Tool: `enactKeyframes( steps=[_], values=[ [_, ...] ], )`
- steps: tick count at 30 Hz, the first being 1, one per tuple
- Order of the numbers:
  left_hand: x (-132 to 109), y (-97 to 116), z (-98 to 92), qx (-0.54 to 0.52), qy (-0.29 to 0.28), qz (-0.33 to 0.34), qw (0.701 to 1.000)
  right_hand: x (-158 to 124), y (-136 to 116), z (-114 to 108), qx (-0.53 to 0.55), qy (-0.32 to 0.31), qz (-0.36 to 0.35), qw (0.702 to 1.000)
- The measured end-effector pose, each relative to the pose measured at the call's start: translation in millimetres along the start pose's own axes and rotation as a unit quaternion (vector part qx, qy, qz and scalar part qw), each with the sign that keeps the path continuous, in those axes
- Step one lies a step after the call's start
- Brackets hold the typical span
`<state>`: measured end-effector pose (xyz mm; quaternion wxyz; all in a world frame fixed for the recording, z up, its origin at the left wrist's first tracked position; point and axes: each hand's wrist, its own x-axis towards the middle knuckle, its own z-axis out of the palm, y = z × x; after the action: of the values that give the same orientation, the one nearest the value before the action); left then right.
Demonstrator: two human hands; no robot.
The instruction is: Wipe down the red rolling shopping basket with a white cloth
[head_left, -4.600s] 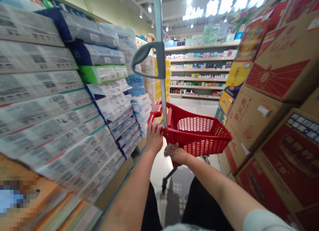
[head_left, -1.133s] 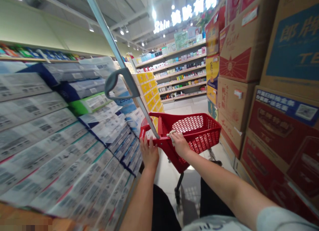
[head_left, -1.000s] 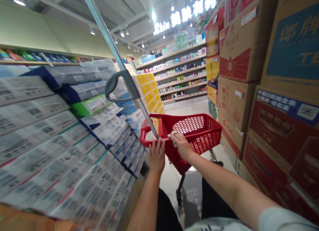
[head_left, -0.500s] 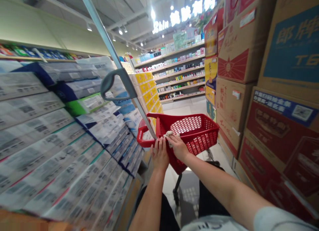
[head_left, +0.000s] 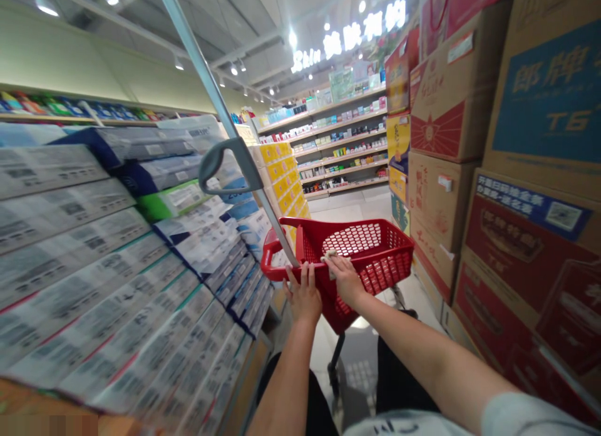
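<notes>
A red plastic shopping basket cart (head_left: 385,264) with perforated walls stands in front of me, nothing visible inside it. My right hand (head_left: 346,279) presses a crumpled pale cloth (head_left: 330,255) onto the cart's near rim, fingers over it. Just left of it, my left hand (head_left: 304,297) rests its fingertips on the same rim with the fingers spread. A metal pole (head_left: 272,217) rises slantwise from the rim beside my left hand, carrying a grey loop handle (head_left: 251,166).
Stacked white packs (head_left: 94,267) fill the left side. Yellow-and-white cartons (head_left: 284,179) stand beyond them. On the right, cardboard boxes (head_left: 444,198) are piled high. Shelves of small products (head_left: 347,148) line the back. The cart's wheeled legs (head_left: 334,367) stand on the pale floor near my knees.
My right hand and the cloth have slid a little to the right along the rim, away from my left hand. The left hand's fingers have spread wider; the view has shifted slightly.
</notes>
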<state>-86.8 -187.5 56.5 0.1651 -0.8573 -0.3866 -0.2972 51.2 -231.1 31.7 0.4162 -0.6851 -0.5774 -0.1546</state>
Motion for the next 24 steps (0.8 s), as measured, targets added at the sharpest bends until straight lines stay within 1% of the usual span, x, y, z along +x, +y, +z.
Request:
enactKeyframes(
  steps=[2, 3, 7, 8, 9, 12, 13, 14, 17, 18, 19, 22, 23, 24],
  values=[
    [0.2, -0.3, -0.2, -0.004, 0.004, -0.001, 1.0, 0.4, 2.0, 0.9, 0.0, 0.014, 0.034, 0.999],
    [0.5, -0.4, 0.0, -0.007, 0.005, -0.001, 1.0, 1.7, 0.4, 2.5, 0.007, 0.014, 0.036, 0.999],
    [2.0, -4.5, 1.8, -0.013, -0.005, 0.01, 1.0, 6.6, -7.1, 6.5, 0.056, -0.011, -0.044, 0.997],
    [2.3, -6.2, 2.5, -0.015, -0.006, 0.015, 1.0, 6.6, -5.9, 5.8, 0.064, -0.012, -0.048, 0.997],
    [2.5, -7.6, 3.5, -0.018, -0.005, 0.02, 1.0, 6.1, -3.4, 4.6, 0.066, -0.007, -0.035, 0.997],
    [3.2, -8.4, 7.6, -0.032, 0.017, 0.026, 0.999, 4.5, 6.5, 1.3, 0.061, 0.015, 0.036, 0.997],
    [3.3, -7.4, 9.0, -0.034, 0.027, 0.023, 0.999, 4.5, 8.8, 0.9, 0.064, 0.017, 0.042, 0.997],
    [3.4, -5.9, 10.1, -0.036, 0.036, 0.019, 0.999, 4.7, 10.2, 0.8, 0.072, 0.016, 0.033, 0.997],
    [2.6, -1.4, 11.4, -0.037, 0.048, 0.013, 0.998, 4.9, 12.5, 0.4, 0.106, 0.002, -0.025, 0.994],
    [1.9, -0.6, 11.1, -0.037, 0.049, 0.016, 0.998, 4.4, 13.4, -0.1, 0.112, 0.003, -0.029, 0.993],
    [1.0, -0.3, 10.6, -0.038, 0.049, 0.02, 0.998, 3.5, 14.1, -0.4, 0.112, 0.008, -0.02, 0.993],
    [-2.2, -1.1, 8.6, -0.04, 0.05, 0.033, 0.997, 0.5, 11.6, 0.9, 0.096, 0.037, 0.043, 0.994],
    [-3.4, -1.7, 7.9, -0.039, 0.05, 0.034, 0.997, 0.0, 8.4, 2.3, 0.095, 0.043, 0.051, 0.993],
    [-4.6, -2.5, 7.1, -0.037, 0.051, 0.035, 0.997, 0.0, 4.2, 3.7, 0.098, 0.044, 0.044, 0.993]
  ],
)
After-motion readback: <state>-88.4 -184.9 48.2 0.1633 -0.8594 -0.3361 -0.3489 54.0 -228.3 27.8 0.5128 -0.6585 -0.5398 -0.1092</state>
